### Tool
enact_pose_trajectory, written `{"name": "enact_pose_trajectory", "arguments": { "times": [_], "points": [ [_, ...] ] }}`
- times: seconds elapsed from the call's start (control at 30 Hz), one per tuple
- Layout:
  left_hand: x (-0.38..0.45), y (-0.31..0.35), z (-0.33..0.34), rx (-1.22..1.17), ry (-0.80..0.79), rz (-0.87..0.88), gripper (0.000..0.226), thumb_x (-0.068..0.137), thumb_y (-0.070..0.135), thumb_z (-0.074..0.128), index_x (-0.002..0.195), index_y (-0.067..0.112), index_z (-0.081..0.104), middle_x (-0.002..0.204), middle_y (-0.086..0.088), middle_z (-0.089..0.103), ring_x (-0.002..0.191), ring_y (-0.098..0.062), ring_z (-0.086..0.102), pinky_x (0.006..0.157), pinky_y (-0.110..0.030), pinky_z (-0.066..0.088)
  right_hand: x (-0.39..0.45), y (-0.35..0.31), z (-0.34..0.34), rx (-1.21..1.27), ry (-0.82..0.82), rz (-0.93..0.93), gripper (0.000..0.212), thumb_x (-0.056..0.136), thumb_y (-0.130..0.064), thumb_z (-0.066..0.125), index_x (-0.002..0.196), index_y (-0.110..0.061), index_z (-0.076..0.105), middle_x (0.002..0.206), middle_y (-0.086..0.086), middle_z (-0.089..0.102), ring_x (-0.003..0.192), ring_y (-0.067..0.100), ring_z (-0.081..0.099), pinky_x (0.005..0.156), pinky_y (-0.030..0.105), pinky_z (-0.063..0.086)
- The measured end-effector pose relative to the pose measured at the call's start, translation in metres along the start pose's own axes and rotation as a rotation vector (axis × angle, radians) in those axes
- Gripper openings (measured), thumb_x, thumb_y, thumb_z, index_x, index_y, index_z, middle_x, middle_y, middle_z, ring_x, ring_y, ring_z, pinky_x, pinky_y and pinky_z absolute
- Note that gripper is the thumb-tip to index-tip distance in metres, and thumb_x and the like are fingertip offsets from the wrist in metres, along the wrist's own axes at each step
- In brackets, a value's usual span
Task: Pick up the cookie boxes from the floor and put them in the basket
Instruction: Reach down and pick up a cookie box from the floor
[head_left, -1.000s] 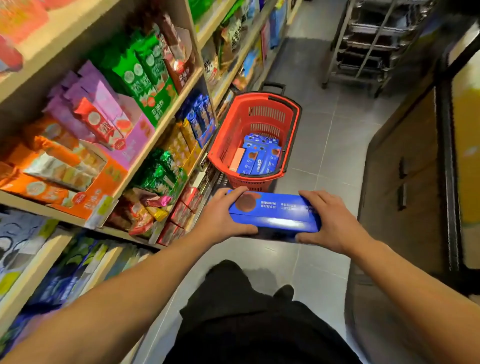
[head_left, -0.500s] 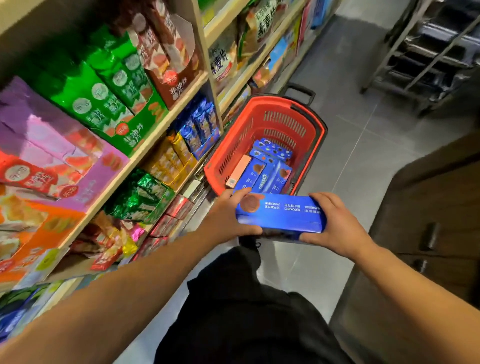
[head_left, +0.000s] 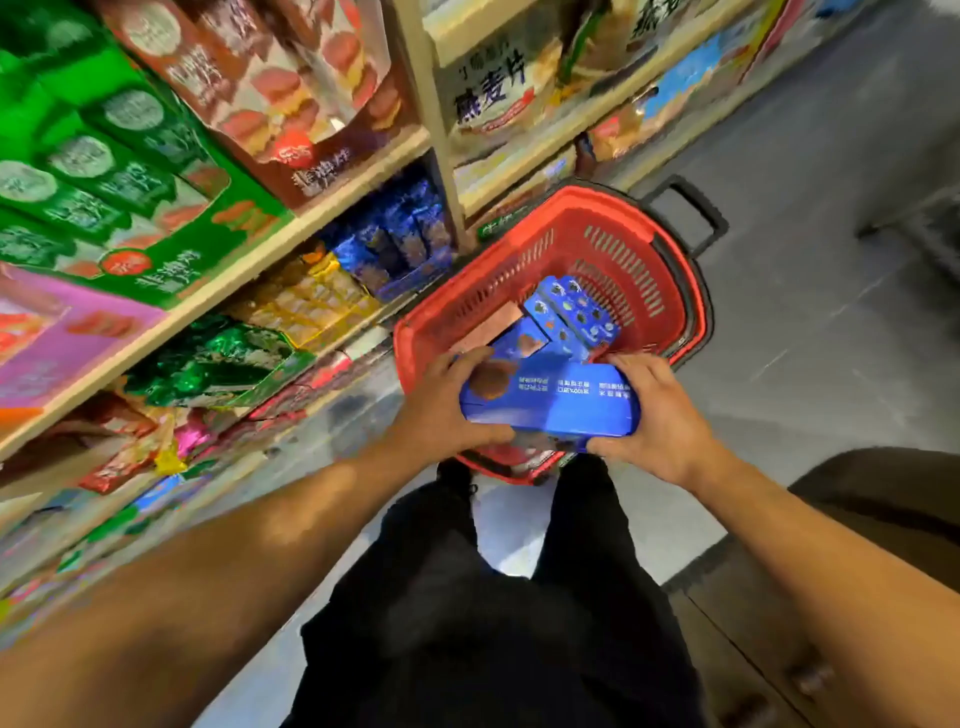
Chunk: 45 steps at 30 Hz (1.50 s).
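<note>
Both hands grip a blue cookie box (head_left: 550, 402) by its ends, left hand (head_left: 441, 410) and right hand (head_left: 657, 415), over the near rim of the red basket (head_left: 613, 244), where other blue boxes (head_left: 571, 312) lie.

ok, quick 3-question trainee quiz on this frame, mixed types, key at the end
1. True or false: the long blue cardboard cookie box is gripped at its two ends, by the left hand and the right hand.
2. Multiple choice: the red plastic shopping basket stands A) on a shelf, B) on the grey tiled floor beside the shelves, C) on a trolley.
3. Fill in: the boxes already lying in the basket are mostly ____ in colour.

Key: 1 true; 2 B; 3 blue.
</note>
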<state>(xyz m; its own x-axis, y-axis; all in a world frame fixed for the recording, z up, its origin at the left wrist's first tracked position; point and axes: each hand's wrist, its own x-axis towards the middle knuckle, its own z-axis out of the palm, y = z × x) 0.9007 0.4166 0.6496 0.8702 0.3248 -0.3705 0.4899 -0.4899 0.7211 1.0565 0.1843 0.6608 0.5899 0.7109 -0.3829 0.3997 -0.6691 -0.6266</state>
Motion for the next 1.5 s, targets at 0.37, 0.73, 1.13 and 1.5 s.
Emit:
{"name": "enact_pose_trajectory", "arguments": {
  "times": [0.37,0.73,1.13,1.5],
  "points": [
    [0.093,-0.060,0.122,-0.135,0.323,-0.364,0.093,0.053,0.038,0.090,0.135,0.022,0.047,0.135,0.005,0.049,0.126,-0.017,0.046,0.106,-0.033,0.037,0.193,0.114,0.029,-0.221,-0.300,-0.291,0.101,0.053,-0.031,0.090,0.138,-0.003,0.044,0.139,0.018,0.042,0.125,0.038,0.046,0.109,0.045,0.037],
    [0.157,-0.205,0.216,-0.146,0.465,-0.527,0.094,0.054,0.030,0.089,0.136,0.014,0.045,0.127,-0.008,0.050,0.116,-0.010,0.043,0.100,-0.008,0.029,0.313,0.187,0.169,-0.298,-0.438,-0.370,0.105,0.052,-0.025,0.090,0.142,-0.010,0.037,0.145,0.014,0.033,0.131,0.035,0.039,0.108,0.039,0.034],
    [0.174,-0.243,0.280,-0.307,0.254,-0.725,0.089,0.077,0.042,0.073,0.150,0.026,0.025,0.154,-0.008,0.022,0.143,-0.019,0.024,0.105,-0.017,0.019,0.314,0.230,0.196,-0.526,-0.612,-0.198,0.102,0.079,-0.045,0.074,0.154,-0.031,0.006,0.161,-0.007,-0.006,0.145,0.034,0.012,0.107,0.050,0.036],
    [0.104,-0.119,0.141,-0.038,0.056,-0.493,0.062,0.081,0.037,0.068,0.135,0.016,0.048,0.133,-0.010,0.056,0.121,-0.027,0.053,0.098,-0.035,0.042,0.196,0.099,0.114,-0.554,-0.450,-0.208,0.090,0.080,-0.046,0.069,0.151,-0.013,0.025,0.157,0.013,0.024,0.141,0.036,0.027,0.116,0.043,0.026]
  ]
}}
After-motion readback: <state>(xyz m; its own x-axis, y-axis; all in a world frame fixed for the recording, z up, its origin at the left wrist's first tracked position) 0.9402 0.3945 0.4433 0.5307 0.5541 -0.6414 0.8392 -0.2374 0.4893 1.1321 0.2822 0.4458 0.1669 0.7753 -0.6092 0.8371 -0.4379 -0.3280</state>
